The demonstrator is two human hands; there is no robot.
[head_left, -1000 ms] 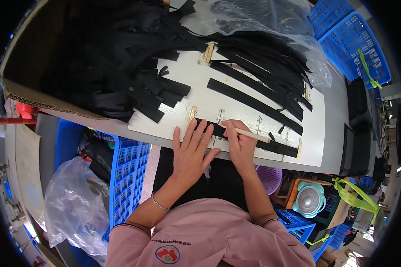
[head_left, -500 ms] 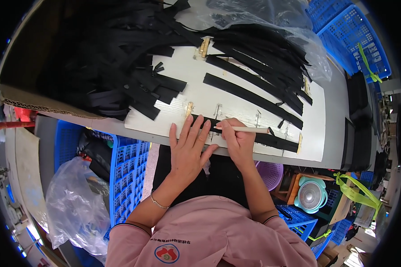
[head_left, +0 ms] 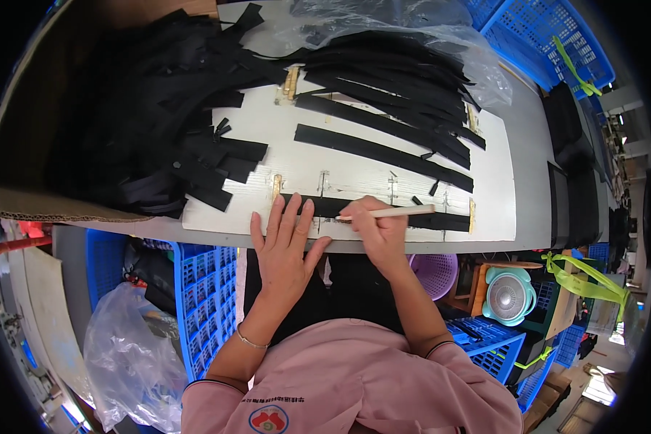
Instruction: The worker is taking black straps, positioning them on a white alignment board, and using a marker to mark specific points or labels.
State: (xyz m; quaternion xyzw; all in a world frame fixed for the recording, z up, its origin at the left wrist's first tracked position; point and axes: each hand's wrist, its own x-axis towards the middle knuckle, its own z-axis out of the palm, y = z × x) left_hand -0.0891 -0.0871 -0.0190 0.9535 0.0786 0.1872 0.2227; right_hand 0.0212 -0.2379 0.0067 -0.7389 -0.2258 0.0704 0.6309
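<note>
Left hand: grip released, palm down, fingers spread; I see its fingertips laid over the left part of a black strip. Right hand: grip clenched, grasping a slim white pen, tip aimed left. I place that tip at the strip's near edge; whether it touches cloth or board I cannot tell.

Position of strip: on the white board, near its front edge, running between a left tan tab and a right tan tab. Board lies on the grey desk.

Beyond, I note a second strip lying apart, then a layered bundle of black strips with clear plastic behind. To the left, a tangled black heap spills from a cardboard box onto the board. Below desk level: a blue basket and a purple basket.
</note>
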